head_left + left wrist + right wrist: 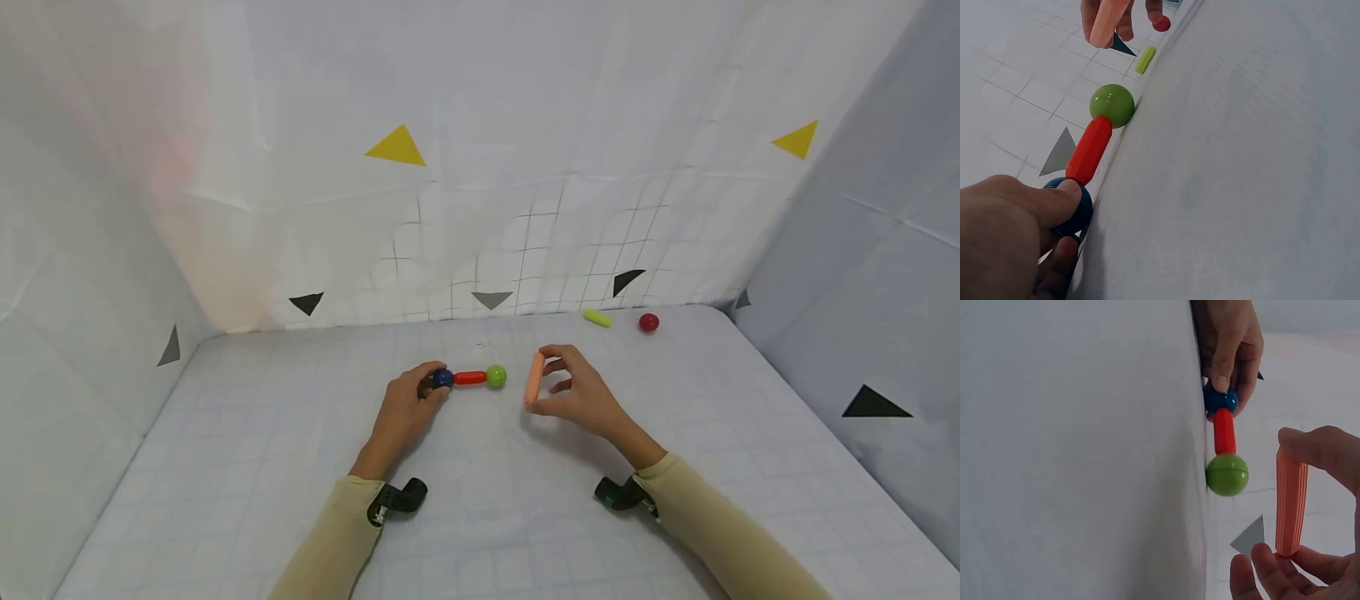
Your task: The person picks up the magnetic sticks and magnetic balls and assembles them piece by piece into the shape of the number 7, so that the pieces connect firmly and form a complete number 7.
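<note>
My left hand (406, 406) grips a dark blue ball (443, 379) between thumb and fingers. A short red rod (470, 378) joins that ball to a green ball (497, 377), so the three form one straight piece on the table. To its right, my right hand (583, 393) pinches an orange rod (534, 378) by its two ends, thumb at one end and fingers at the other. In the right wrist view the orange rod (1291, 503) stands apart from the green ball (1227, 475), with ridges along its length.
Toward the back right of the white gridded table (480, 517) lie a yellow-green rod (597, 317) and a red ball (648, 322). White sheeting walls with black, grey and yellow triangles rise at the back and both sides.
</note>
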A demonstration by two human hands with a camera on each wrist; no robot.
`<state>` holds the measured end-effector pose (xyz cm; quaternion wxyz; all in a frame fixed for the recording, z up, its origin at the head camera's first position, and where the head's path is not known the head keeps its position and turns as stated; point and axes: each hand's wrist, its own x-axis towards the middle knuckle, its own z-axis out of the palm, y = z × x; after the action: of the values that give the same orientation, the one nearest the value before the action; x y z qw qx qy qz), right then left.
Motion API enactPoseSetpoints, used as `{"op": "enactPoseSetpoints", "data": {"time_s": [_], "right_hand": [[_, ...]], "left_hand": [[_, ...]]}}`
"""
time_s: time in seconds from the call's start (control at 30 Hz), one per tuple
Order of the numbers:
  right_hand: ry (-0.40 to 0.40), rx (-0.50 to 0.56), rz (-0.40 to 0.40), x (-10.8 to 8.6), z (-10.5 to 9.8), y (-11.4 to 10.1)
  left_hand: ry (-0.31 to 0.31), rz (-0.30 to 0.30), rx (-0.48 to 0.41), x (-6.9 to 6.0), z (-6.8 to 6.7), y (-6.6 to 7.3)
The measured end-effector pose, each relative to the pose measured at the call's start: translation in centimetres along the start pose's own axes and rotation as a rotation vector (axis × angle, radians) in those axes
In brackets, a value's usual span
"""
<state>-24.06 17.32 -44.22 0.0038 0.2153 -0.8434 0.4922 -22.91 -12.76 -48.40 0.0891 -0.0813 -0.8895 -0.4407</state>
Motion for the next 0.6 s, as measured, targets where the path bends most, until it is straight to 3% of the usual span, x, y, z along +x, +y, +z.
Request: {"op": "enactPoseSetpoints", "data": {"time_s": [0.27, 0.6], "right_hand": [[-0.039, -0.012, 0.0, 0.0, 0.9, 0.6], [-0.091, -0.047, -0.028, 0.2, 2.1, -0.1]], "left_hand": [[-0.007, 0.01, -0.006, 0.0, 0.0, 0.0], [0.008, 0.028, -0.003, 0.0, 0.0, -0.2]]}}
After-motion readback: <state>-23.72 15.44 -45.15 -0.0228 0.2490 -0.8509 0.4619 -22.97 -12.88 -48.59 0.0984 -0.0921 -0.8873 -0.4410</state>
